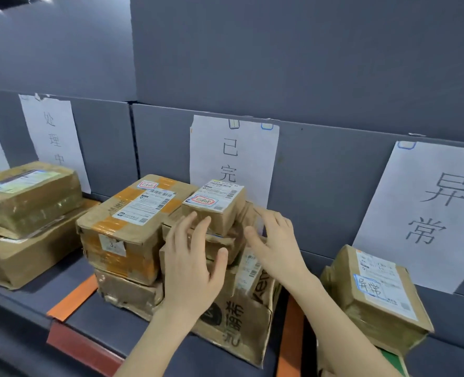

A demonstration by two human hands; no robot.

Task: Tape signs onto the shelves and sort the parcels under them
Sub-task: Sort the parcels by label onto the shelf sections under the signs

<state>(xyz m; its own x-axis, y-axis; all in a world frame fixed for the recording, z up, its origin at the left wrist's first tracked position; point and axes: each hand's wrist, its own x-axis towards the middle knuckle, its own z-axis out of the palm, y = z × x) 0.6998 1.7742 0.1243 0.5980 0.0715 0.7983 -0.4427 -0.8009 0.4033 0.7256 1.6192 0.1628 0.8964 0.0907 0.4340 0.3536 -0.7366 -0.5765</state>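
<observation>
I view a dark grey shelf closed behind by a grey back panel. Three paper signs hang on that panel, each with handwritten characters: the left sign in the upper left of the frame, the centre sign in the middle, and the right sign at the right edge.

Two orange strips divide the shelf into bays: the left strip and the right strip.

- Left bay: the upper parcel lies on the lower parcel, below the left sign.
- Middle bay: a stack stands under the centre sign. The taped parcel, banded in orange tape, forms its left side. The printed carton lies at the bottom front. The small parcel sits on top, with a red-outlined mark on its label, and it hides the lower end of the centre sign.
- Right bay: the right parcel lies tilted below the right sign, with a blue-outlined mark on its label. It is well apart from the small parcel.

Both forearms enter from the lower edge of the frame and reach towards the middle stack.

The left hand is in front of the stack, back towards the camera. Its fingers are straight and spread, with the tips just beside the small parcel's lower left corner. This hand covers the middle of the stack.

The right hand is just right of the small parcel. Its fingers are spread and loosely bent, and they hold nothing.

I cannot tell whether either hand touches the small parcel.
</observation>
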